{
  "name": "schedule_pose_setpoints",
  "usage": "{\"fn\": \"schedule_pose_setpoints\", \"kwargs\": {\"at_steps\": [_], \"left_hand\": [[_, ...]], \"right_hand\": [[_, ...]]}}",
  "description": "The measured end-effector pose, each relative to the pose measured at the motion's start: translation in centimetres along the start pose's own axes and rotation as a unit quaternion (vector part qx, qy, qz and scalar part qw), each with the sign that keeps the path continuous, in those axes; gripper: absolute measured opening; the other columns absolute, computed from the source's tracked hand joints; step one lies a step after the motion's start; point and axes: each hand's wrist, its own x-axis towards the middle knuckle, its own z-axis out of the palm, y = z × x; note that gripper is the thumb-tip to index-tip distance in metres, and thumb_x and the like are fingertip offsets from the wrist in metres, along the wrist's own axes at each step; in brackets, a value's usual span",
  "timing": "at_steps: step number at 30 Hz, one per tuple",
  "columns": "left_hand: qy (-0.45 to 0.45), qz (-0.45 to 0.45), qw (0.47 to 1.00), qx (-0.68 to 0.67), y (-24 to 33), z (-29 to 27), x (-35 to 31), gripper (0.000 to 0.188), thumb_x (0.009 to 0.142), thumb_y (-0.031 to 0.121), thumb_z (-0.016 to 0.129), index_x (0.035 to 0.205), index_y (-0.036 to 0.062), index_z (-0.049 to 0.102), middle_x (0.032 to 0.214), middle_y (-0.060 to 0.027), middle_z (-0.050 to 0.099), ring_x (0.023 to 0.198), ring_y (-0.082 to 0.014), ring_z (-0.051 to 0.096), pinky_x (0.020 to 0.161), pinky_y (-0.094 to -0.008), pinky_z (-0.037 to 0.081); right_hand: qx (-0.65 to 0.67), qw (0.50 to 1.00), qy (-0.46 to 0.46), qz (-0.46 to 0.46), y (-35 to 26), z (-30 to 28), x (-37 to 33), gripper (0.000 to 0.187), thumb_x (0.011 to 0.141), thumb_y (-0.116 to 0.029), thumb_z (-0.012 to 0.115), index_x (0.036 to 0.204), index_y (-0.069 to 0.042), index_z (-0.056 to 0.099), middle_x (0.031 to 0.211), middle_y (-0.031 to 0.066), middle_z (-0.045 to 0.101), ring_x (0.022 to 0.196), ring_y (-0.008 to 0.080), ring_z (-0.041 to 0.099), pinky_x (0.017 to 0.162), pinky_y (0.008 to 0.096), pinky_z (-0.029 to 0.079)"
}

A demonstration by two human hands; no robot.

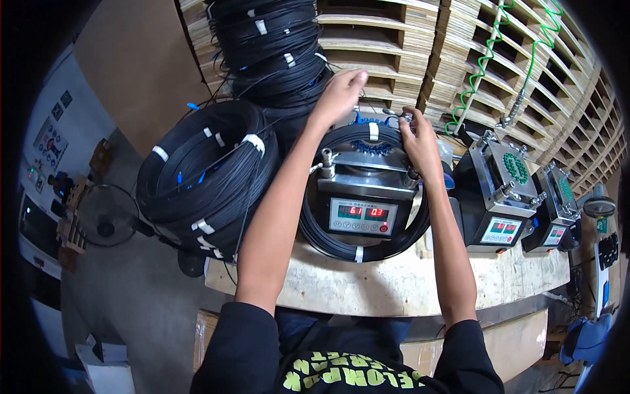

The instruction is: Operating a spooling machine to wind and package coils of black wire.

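Note:
A boxy metal machine [367,177] with a lit red digital panel stands on the bench in front of me. A tied coil of black cable [315,240] is looped around it, its upper part lying across the machine's top. Blue connectors [371,147] ring the top plate. My left hand [341,98] is raised beyond the machine's back left, fingers closed; what they hold is hidden. At the back right corner, my right hand [421,139] curls thumb and fingers around a metal corner knob [407,117], beside the coil.
To the left stand large coils of black cable [197,190] and a taller cable stack [269,52]. Two similar machines with green-ringed tops [505,177] sit at the right of the wooden bench [328,282]. Pallets [374,39] and green coiled hoses [485,59] are behind; a fan [105,220] stands left.

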Motion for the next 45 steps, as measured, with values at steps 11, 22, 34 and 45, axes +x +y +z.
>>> {"fn": "schedule_pose_setpoints", "kwargs": {"at_steps": [11,22,34,45], "left_hand": [[0.138,0.042,0.933,0.330,6.1,-2.7,-19.7,0.024,0.094,0.008,0.061,0.118,0.0074,0.067,0.115,-0.0131,0.058,0.107,-0.0298,0.053,0.092,-0.0424,0.048],[0.089,-0.030,0.946,0.311,4.3,-3.2,-20.0,0.018,0.107,0.019,0.043,0.111,0.0025,0.049,0.078,-0.0222,0.067,0.071,-0.0388,0.068,0.056,-0.0439,0.052],[0.073,-0.123,0.989,-0.024,6.4,0.4,-21.0,0.020,0.106,0.015,0.046,0.119,0.0004,0.046,0.074,-0.0120,0.063,0.069,-0.0239,0.066,0.067,-0.0348,0.051],[0.089,0.073,0.978,0.176,3.7,-2.6,-21.1,0.056,0.093,0.029,0.069,0.139,0.0007,0.050,0.134,-0.0190,0.049,0.124,-0.0355,0.048,0.109,-0.0452,0.038]], "right_hand": [[0.018,1.000,-0.013,-0.009,0.9,-0.6,0.1,0.039,0.097,-0.030,0.060,0.129,-0.008,0.060,0.106,0.0269,0.064,0.102,0.0388,0.063,0.091,0.0447,0.048],[0.041,0.999,-0.029,0.004,0.7,-0.6,-0.2,0.038,0.097,-0.028,0.061,0.129,-0.006,0.060,0.101,0.0256,0.067,0.096,0.0369,0.066,0.087,0.0430,0.050],[0.035,0.997,0.055,-0.051,0.1,-1.8,-1.0,0.031,0.099,-0.021,0.059,0.126,-0.004,0.061,0.099,0.0188,0.065,0.094,0.0274,0.063,0.085,0.0386,0.049],[-0.035,0.995,0.063,0.073,-0.7,-6.5,-11.3,0.031,0.099,-0.030,0.063,0.094,0.000,0.056,0.072,0.0203,0.067,0.067,0.0375,0.068,0.057,0.0438,0.049]]}}
